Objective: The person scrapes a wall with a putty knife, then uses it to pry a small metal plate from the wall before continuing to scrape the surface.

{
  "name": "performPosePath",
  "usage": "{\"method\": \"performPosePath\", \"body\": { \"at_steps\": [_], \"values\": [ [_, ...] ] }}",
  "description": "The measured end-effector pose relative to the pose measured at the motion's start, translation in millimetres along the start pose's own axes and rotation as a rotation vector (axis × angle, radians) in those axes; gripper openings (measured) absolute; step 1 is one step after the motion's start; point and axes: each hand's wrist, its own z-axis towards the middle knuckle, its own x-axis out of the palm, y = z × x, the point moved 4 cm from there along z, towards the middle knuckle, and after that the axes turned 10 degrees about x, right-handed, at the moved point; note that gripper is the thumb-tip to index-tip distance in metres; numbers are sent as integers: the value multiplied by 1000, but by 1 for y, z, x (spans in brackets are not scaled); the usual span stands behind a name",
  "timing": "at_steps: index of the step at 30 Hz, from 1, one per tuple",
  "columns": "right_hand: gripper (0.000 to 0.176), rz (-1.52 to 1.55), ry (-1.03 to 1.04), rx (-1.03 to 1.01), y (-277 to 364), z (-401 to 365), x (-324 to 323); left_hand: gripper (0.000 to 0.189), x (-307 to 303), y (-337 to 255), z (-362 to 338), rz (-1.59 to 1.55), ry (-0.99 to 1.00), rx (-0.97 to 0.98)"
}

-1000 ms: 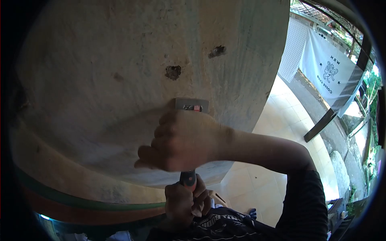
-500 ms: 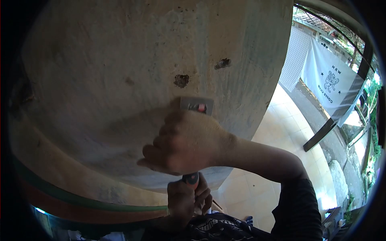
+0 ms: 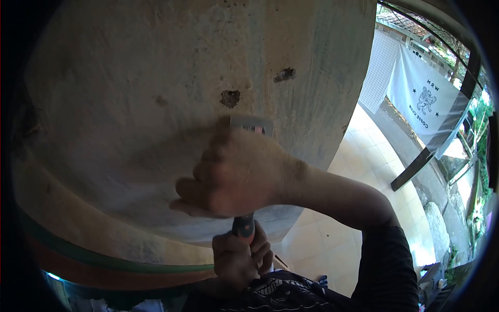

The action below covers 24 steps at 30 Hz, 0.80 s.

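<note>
Found 1 black-and-red-handled metal scraper [image 3: 243, 222] held 2-handed: right hand [image 3: 236, 174] clenched around the forward part, contact beneath hidden; left hand [image 3: 236, 260] wrapped around the handle [image 3: 244, 232] behind. Located the scraper's flat grey blade [image 3: 252, 122] at the stained beige plaster wall [image 3: 130, 78], on the near side of 1 dark rounded hole [image 3: 230, 99] and 1 dark elongated hole [image 3: 284, 75] farther right. Cannot confirm full-edge contact. Keep the edge flat, push straight, ease pressure near both holes.
</note>
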Motion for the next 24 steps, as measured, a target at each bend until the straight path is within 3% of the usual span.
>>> {"method": "performPosePath", "body": {
  "at_steps": [4,7,10,24],
  "values": [
    [37,-17,-7,72,1,-1,4,13,-7,4,8,-63,142,25],
    [38,89,30,15,8,-14,18,9,-8,11,-6,-99,115,19],
    [38,-39,72,45,5,-2,2,8,-1,2,-8,-78,118,18],
    [38,-14,38,86,5,9,0,6,-3,-8,15,-55,120,87]
  ]
}}
